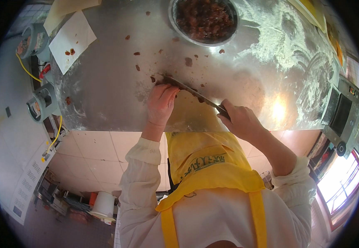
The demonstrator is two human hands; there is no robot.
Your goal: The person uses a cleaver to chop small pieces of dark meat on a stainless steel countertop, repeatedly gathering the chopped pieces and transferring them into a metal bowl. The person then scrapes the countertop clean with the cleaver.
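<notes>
On the stainless steel worktop (114,102), my right hand (241,119) is closed round the dark handle of a long knife (195,93). The blade runs away to the upper left, low over the metal. My left hand (163,100) is beside the far part of the blade, fingertips bent down at some dark reddish-brown pieces (160,81); whether it grips one cannot be told. More such bits stick along the blade and lie scattered around. Beyond the knife stands a round metal bowl (236,18) filled with chopped reddish-brown food.
White flour (278,40) is spread over the right of the worktop. A sheet of white paper (81,35) with a few brown bits lies at the upper left. A weighing scale (342,108) stands at the right edge, grey-green containers (44,100) at the left.
</notes>
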